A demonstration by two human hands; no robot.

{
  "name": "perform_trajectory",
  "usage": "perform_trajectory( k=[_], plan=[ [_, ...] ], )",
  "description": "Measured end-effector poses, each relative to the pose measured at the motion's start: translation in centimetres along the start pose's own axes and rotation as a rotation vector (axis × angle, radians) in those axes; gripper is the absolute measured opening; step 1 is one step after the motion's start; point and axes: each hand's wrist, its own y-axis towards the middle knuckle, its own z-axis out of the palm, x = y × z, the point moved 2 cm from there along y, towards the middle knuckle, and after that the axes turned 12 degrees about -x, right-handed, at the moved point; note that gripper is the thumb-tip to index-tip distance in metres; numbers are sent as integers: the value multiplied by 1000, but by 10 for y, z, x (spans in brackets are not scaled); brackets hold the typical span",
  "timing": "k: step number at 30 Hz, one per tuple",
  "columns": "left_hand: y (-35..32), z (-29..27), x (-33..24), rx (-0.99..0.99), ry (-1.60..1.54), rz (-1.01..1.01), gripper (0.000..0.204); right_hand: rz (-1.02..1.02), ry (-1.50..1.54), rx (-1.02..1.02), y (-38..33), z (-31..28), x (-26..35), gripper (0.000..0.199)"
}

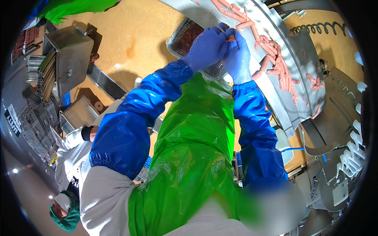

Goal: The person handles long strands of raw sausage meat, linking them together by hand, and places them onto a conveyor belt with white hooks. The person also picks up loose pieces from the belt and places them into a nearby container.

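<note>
Both my hands wear blue-violet gloves and meet at the edge of a metal table. My left hand is closed, its fingertips pinching at a small pink sausage. Close against it, my right hand is closed around the same piece; the fingers partly hide it. Many pink sausage links, some joined in chains, lie on the table to the right. Below my hands and to the left is a plastic-lined crate with dark reddish meat inside.
At left stand a large metal bin and a grey tub. A co-worker in white with a green cap is at the lower left. Another person's green apron shows at top left. A coiled hose hangs beyond the table.
</note>
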Motion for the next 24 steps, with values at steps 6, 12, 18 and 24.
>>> perform_trajectory(
  k=[6, 12, 18, 24],
  plan=[
    [20, -26, 14, 388, 182, 270, 29, -191, -705, 250, -13, -20, 43, 29],
    [23, -26, 3, 665, 344, 491, 24, -364, -1533, 620, -42, 23, 51, 29],
    [25, -53, 21, 515, 170, 436, 20, -656, -1279, 619, -12, -32, 10, 23],
    [28, -84, 48, 322, 251, 221, 25, -828, -1458, 579, 8, -63, -13, 37]
  ],
)
